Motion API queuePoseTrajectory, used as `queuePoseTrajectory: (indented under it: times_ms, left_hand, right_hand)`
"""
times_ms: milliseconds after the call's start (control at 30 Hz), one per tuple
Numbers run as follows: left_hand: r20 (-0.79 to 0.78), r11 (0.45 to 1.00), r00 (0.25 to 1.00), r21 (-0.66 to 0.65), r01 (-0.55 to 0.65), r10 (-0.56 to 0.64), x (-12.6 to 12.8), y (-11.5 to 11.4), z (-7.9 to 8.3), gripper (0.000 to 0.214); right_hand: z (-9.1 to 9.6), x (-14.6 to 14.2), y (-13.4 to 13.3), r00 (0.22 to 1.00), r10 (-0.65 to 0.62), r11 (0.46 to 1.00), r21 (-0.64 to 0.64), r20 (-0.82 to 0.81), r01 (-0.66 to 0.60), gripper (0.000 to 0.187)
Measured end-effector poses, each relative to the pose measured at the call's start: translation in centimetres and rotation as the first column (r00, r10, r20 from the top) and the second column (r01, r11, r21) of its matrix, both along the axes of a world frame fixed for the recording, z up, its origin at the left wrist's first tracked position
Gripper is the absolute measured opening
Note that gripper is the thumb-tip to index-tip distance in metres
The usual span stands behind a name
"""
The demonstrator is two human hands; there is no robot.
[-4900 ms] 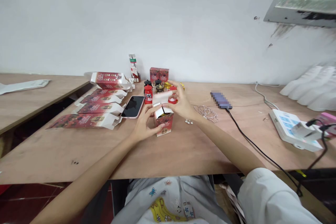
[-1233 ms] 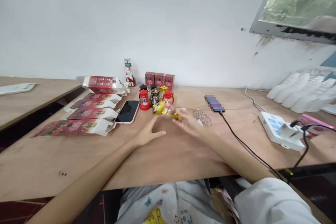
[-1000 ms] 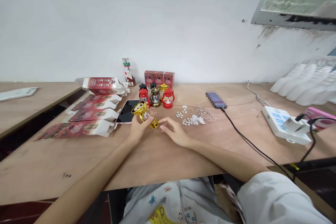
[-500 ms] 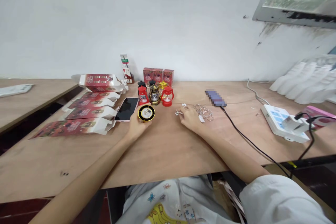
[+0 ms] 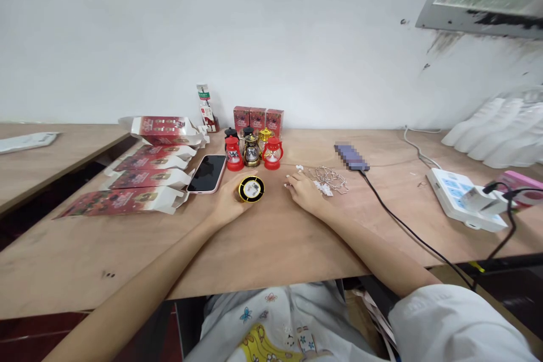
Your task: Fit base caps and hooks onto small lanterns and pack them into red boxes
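Observation:
My left hand (image 5: 230, 199) is wrapped round a small gold-rimmed lantern (image 5: 251, 189). Its round black underside with a pale centre faces me, and the rest is mostly hidden by the fingers. On the table, my right hand (image 5: 304, 191) has its fingers bent together at the tips; what they pinch is too small to name. Beside it lies a tangle of silvery wire-like chain pieces (image 5: 333, 179) with small white bits. Behind my left hand stand several small lanterns: red ones (image 5: 234, 154) (image 5: 272, 154), a bronze one (image 5: 251, 153), a gold one (image 5: 265, 137) and black ones.
Flattened red boxes (image 5: 139, 176) lie left, next to a phone (image 5: 207, 174). Three red boxes (image 5: 258, 120) and a clear packet (image 5: 207, 110) stand by the wall. A second phone (image 5: 351, 156) trails a black cable towards a power strip (image 5: 456, 195). White cone-like items (image 5: 487, 124) are far right.
My left hand has shifted right with the lantern, turning its underside slightly. The right hand's fingers have drawn together over the small silvery piece that lay at their tips. The view has moved slightly.

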State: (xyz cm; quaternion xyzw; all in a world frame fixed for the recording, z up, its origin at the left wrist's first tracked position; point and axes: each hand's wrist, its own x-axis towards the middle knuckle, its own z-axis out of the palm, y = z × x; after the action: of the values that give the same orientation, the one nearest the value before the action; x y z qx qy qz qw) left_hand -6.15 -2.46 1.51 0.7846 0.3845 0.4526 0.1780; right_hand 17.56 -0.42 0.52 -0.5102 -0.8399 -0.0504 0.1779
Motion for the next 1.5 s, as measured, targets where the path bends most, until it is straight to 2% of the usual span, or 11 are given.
queuePoseTrajectory:
  times_ms: [167,500,600,700,800,900,967,1000,1167,1367,1500]
  left_hand:
    - [-0.023,0.999,1.000,0.033,0.019,-0.018,-0.1,0.0,0.0,0.055]
    - [-0.066,0.996,0.996,0.065,0.057,-0.053,0.0,-0.3,0.3,0.052]
    - [-0.081,0.997,0.995,0.050,0.058,-0.054,-0.1,-0.3,0.3,0.052]
    - [-0.097,0.996,0.993,0.053,0.069,-0.063,0.0,-0.3,0.3,0.052]
    - [-0.120,0.996,0.991,0.064,0.067,-0.059,0.3,-0.5,0.1,0.052]
    - [-0.117,0.998,0.992,0.035,0.051,-0.047,0.8,-0.7,-0.1,0.053]
    - [-0.100,0.998,0.993,0.022,0.067,-0.064,1.1,-0.7,-0.3,0.052]
    - [-0.091,0.996,0.993,0.026,0.082,-0.080,1.2,-0.8,-0.4,0.050]
    - [-0.066,0.985,0.987,0.078,0.152,-0.147,1.4,-0.8,-0.7,0.042]
    - [-0.077,0.987,0.987,0.058,0.149,-0.144,1.3,-1.1,0.1,0.042]
    - [-0.059,0.995,0.995,0.062,0.079,-0.076,1.1,-1.2,0.7,0.049]
  right_hand:
    - [0.2,0.3,0.1,0.998,-0.041,0.996,-0.082,-0.055,0.037,0.022]
    - [0.5,0.1,0.0,0.994,0.014,0.989,-0.144,-0.104,-0.029,0.033]
    - [0.6,0.3,0.0,0.984,0.020,0.991,-0.126,-0.179,-0.044,0.033]
    - [0.7,0.0,-0.6,0.934,0.108,0.994,0.030,-0.339,-0.104,0.025]
    - [0.7,-0.9,-1.9,0.810,0.326,0.923,0.349,-0.487,-0.161,0.013]
    - [0.3,-1.8,-2.9,0.678,0.620,0.732,0.604,-0.395,-0.317,0.013]
    - [0.0,-2.2,-3.1,0.623,0.738,0.604,0.667,-0.261,-0.437,0.018]
    - [0.0,-2.3,-3.1,0.620,0.757,0.570,0.672,-0.206,-0.472,0.020]
    - [0.0,-2.6,-3.0,0.710,0.701,0.567,0.651,-0.060,-0.504,0.019]
    - [0.4,-2.5,-3.1,0.666,0.742,0.506,0.716,-0.078,-0.480,0.030]
    - [1.2,-1.2,-2.3,0.705,0.664,0.590,0.753,-0.248,-0.291,0.029]
